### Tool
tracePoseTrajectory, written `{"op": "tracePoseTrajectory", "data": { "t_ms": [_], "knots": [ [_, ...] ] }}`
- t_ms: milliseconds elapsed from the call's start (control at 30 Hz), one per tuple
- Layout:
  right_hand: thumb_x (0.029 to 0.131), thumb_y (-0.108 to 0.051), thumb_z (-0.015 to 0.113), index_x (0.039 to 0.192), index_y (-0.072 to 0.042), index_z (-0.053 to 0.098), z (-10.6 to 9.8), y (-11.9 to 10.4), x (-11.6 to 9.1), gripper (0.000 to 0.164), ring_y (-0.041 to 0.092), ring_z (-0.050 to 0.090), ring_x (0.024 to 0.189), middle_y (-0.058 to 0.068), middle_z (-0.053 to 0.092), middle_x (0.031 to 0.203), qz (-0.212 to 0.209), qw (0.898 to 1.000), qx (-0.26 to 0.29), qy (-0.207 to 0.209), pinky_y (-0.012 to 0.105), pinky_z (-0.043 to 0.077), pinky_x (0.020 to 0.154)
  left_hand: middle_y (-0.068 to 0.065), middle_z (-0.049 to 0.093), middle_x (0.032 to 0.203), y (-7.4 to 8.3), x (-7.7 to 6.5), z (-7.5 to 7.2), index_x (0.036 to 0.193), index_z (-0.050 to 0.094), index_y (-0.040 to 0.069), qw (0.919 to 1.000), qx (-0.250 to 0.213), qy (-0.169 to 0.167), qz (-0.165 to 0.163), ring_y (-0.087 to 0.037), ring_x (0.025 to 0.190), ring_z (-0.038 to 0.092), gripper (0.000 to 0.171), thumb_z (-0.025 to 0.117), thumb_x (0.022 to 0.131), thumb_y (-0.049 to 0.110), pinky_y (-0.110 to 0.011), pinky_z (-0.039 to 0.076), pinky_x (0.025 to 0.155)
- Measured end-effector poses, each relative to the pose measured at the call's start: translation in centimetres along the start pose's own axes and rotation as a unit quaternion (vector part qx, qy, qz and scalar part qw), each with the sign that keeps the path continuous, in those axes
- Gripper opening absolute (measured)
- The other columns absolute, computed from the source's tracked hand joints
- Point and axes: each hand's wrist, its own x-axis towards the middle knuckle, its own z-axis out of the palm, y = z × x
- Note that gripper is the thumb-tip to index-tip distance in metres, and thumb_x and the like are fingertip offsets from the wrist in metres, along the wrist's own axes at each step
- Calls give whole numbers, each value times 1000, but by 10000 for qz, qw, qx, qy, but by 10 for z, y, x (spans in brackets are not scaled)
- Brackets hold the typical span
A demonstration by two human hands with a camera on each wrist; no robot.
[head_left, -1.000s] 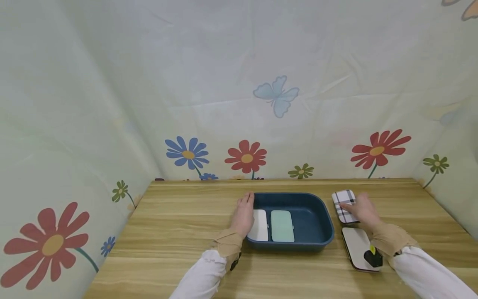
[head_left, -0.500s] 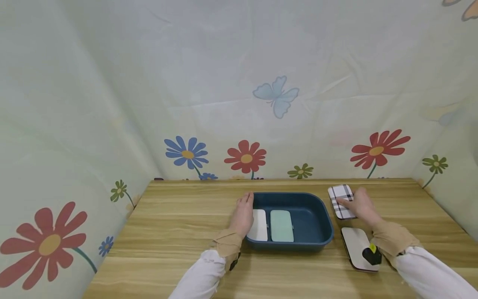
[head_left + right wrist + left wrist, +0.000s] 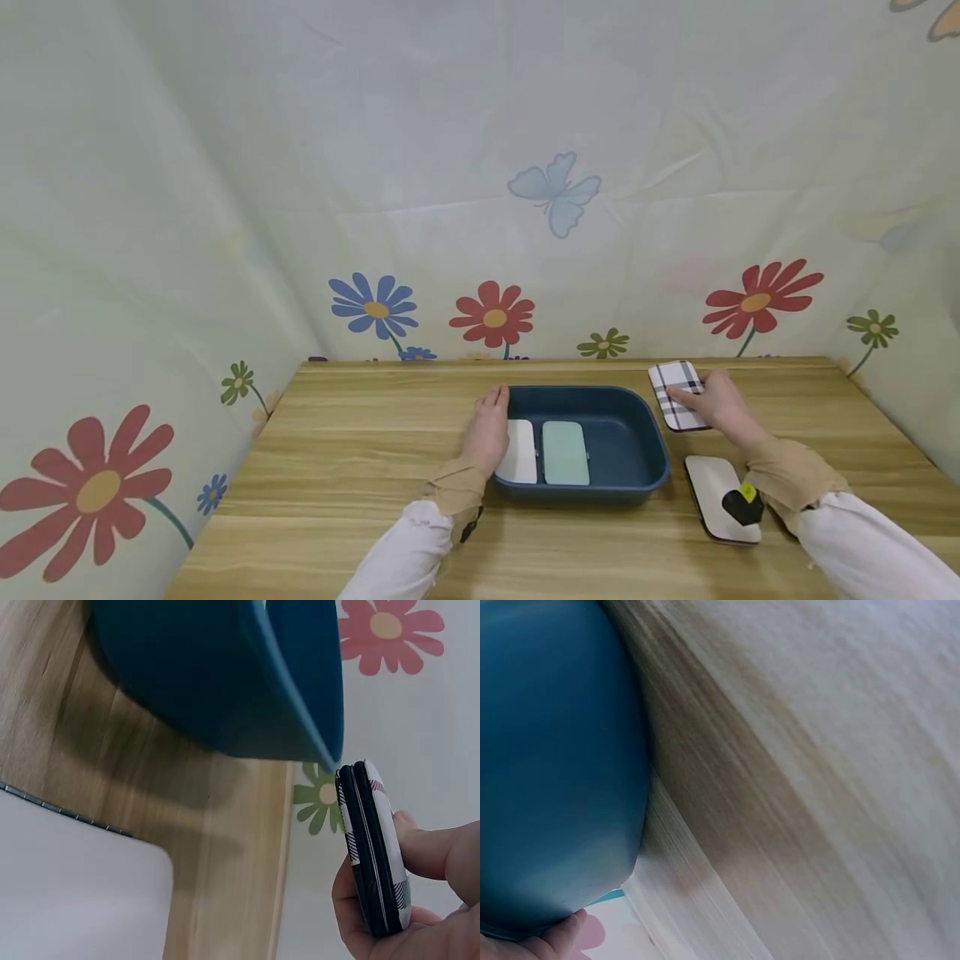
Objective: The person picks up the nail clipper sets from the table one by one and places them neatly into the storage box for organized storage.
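My right hand (image 3: 726, 404) pinches a flat, black-edged plaid hinged case (image 3: 678, 396) between thumb and fingers. In the right wrist view the plaid case (image 3: 375, 847) appears edge-on, lifted off the table, its two halves closed together. Close by on its left stands a dark blue tray (image 3: 630, 479). My left hand (image 3: 487, 433) rests on the tray's left side with its fingers fairly straight; the thumb is hidden. Inside the tray lie a white case (image 3: 521, 454), partly covered by that hand, and a mint green case (image 3: 566, 452) with a small clasp.
A cream case with a black and yellow design (image 3: 720, 500) lies on the wooden table (image 3: 360, 450) right of the tray, below my right wrist. Part of another dark item shows beneath that wrist. A flowered sheet (image 3: 420, 183) hangs behind and beside the table.
My right hand has lifted the plaid case and moved it leftward and away from me, toward the tray's far right corner. The left hand and the tray stay in place.
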Motion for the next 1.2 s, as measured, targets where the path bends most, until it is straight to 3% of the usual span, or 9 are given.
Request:
{"op": "tracePoseTrajectory", "data": {
  "t_ms": [233,600,1200],
  "knots": [
    [87,-19,62,91,17,53,2,-13,0,36,17,57,56,12,57,68,-41,9990,346,-279,29,49,49,-17,44,130,0,1,0,130,45,-2,10000,-15,-42,-25,-32,110,47,46,54,85,-10,-35,41,88],
    [86,-13,62,88,15,54,9,-26,-5,30,16,57,54,10,57,67,-173,9980,501,-344,30,50,49,-17,45,129,0,0,0,129,46,-3,10000,15,25,47,-32,109,47,44,52,86,-10,-35,41,89],
    [85,-11,63,100,15,33,29,-43,-20,42,23,56,64,22,48,81,-375,9976,379,-438,33,52,51,-18,45,129,1,0,-2,129,46,-4,10000,32,25,43,-32,108,48,47,56,83,-10,-36,42,88]
  ]
}}
